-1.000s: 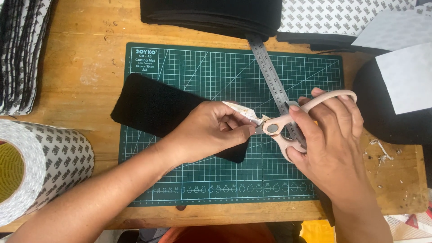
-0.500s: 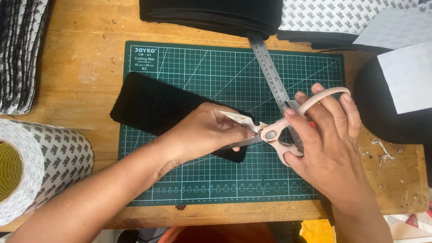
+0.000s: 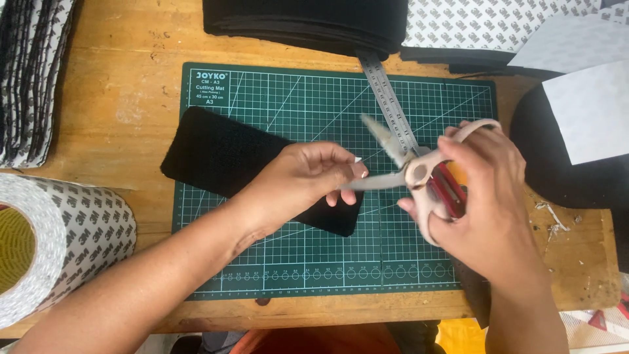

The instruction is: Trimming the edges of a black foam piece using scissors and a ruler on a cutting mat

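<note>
Pink scissors (image 3: 419, 172) open above green mat (image 3: 275, 98).

I have only the one view, from the camera worn on the head, and it looks almost straight down onto the wooden table (image 3: 118, 111). It sits close: the green cutting mat (image 3: 275, 262) fills the middle of my picture, its long edges running level with the frame. The table's near edge runs along the bottom, while its far edge lies beyond the top of the frame. Both forearms enter from the bottom (so I am looking out from the person's own side). With no second view, there is no shared part to compare.
</note>
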